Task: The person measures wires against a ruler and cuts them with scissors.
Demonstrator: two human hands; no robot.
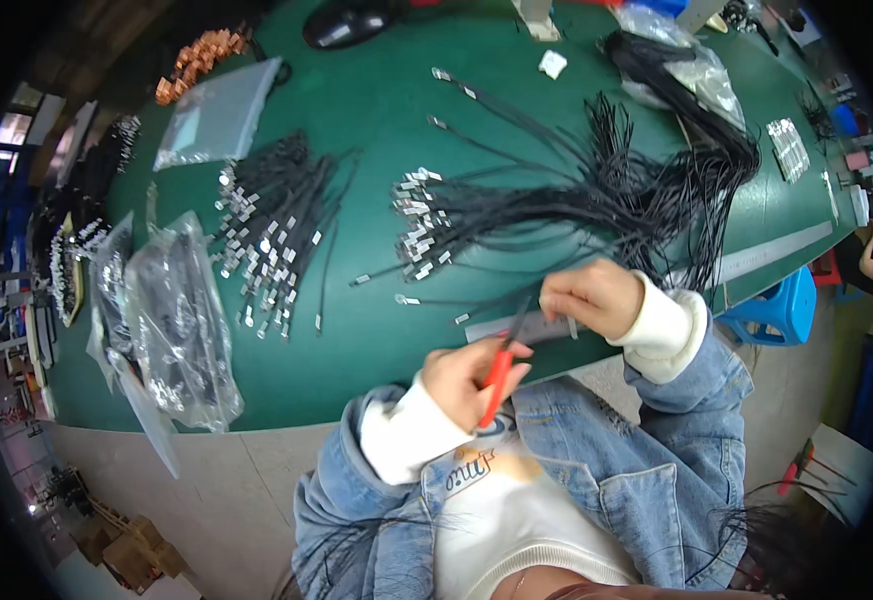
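At the table's near edge, my left hand is wrapped round a red-handled tool. Its thin dark end tilts up towards my right hand; whether it is scissors or pliers I cannot tell. My right hand is closed in a pinch just right of the tool's tip, and what its fingers hold is too small to make out. Loose black cables with small silver connectors lie just beyond both hands. Farther back spreads a large bundle of black cables, its connector ends to the left.
Another pile of black cables lies to the left on the green table. Clear plastic bags hang over the left front edge. A long steel ruler lies at right, above a blue stool. Copper-coloured parts sit far left.
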